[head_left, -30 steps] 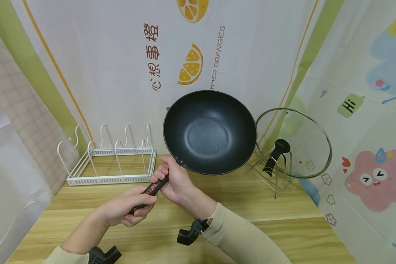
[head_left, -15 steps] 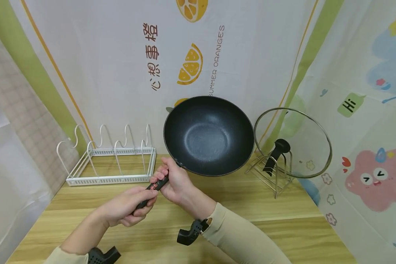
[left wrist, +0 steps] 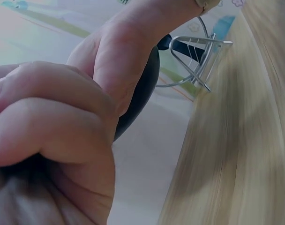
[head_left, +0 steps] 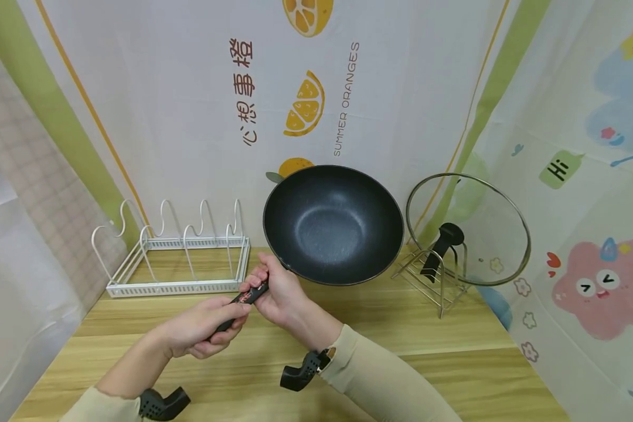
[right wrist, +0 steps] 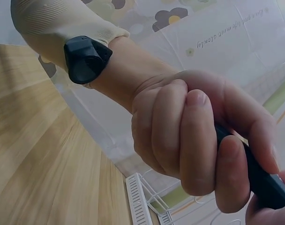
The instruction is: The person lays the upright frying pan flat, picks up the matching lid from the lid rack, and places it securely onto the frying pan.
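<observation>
A deep black wok (head_left: 329, 228) is held up above the table in the head view, its inside facing me. My left hand (head_left: 206, 325) grips the rear of its black handle (head_left: 250, 293). Closer to the pan, my right hand (head_left: 281, 290) holds the same handle. Fingers of the left hand (right wrist: 180, 136) curl around the handle (right wrist: 264, 183) in the right wrist view. Part of the wok's dark side (left wrist: 143, 93) shows behind the right hand (left wrist: 119, 61) in the left wrist view. Both hands cover much of the handle.
A white wire rack (head_left: 179, 286) stands on the wooden table (head_left: 401, 334) at the left. At the right, a glass lid (head_left: 485, 228) with a black knob handle (head_left: 443, 246) leans in a small metal stand (head_left: 440, 293). A printed cloth (head_left: 411, 70) hangs behind.
The wok has come down slightly and its opening looks a little flatter, uncovering more of the cloth's print above it. Both hands keep their hold on the handle.
</observation>
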A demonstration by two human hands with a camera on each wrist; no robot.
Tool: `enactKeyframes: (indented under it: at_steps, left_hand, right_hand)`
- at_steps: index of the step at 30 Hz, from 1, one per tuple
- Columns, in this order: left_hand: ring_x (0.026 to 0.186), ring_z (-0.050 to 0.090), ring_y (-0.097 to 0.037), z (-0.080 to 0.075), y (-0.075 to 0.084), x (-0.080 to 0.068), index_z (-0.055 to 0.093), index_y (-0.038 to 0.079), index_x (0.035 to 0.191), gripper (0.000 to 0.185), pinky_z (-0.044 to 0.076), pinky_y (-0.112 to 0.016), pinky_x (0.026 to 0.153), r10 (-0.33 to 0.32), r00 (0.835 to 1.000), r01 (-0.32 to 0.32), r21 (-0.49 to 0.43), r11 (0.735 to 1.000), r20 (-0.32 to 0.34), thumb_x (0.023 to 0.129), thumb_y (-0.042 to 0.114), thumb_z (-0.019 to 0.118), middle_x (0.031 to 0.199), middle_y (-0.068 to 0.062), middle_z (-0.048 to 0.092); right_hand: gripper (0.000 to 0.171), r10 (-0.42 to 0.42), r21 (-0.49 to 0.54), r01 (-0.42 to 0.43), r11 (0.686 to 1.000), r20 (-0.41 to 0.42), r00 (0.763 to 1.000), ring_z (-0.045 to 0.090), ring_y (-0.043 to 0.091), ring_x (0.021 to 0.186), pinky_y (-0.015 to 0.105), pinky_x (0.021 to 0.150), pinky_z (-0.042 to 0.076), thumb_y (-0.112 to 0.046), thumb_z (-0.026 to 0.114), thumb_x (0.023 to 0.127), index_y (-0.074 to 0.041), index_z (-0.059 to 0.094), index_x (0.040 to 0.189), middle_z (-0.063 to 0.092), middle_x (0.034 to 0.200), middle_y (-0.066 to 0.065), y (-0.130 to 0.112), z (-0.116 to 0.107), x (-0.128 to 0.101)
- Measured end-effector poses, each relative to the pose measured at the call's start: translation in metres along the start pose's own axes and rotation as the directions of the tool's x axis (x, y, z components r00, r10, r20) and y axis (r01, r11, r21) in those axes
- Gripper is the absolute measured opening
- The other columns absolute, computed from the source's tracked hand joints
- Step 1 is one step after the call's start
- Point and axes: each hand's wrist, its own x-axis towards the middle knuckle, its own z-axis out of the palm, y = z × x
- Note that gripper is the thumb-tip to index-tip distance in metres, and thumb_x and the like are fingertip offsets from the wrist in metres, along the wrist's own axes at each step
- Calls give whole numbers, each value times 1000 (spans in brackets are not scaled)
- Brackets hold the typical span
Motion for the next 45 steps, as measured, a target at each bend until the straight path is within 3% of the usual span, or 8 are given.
enactKeyframes:
  at_steps: [14,21,28,35,45]
  left_hand:
    - [39,29,4,-16,0,3,40,10,78,45,10,-27,33,-33,999,32,22,999,40,119,28,40,58,13,39]
    - [39,28,4,-21,-2,5,26,-5,77,54,8,-28,33,-35,998,34,26,999,57,119,27,39,58,13,38]
    - [39,31,5,-22,-4,5,39,11,75,47,12,-25,33,-39,997,37,21,999,59,119,27,40,58,13,39]
    - [40,30,5,-24,-7,4,34,2,81,46,10,-26,33,-33,998,32,12,999,53,119,27,39,61,12,38]
    - [42,32,6,-27,-11,2,46,14,87,36,13,-22,35,-45,998,45,-13,999,52,119,30,40,64,12,38]
  right_hand:
    - [40,-1,21,1,1000,-33,999,39,6,65,25,76,46,-21,48,113,-20,38,75,38,71,-9,6,-4,11]
    - [43,10,33,-8,999,-58,998,40,6,64,25,77,47,-20,49,113,-19,38,71,38,71,-9,9,-4,14]
    - [43,14,35,-11,999,-69,997,40,6,64,25,76,47,-19,49,112,-19,38,71,38,70,-9,10,-6,16]
    - [46,28,37,-26,999,-79,996,41,6,64,25,76,47,-20,50,113,-19,38,69,39,70,-8,14,-9,20]
    - [48,44,25,-42,999,-91,995,44,8,63,26,75,49,-20,49,113,-18,37,67,42,67,-7,19,-12,24]
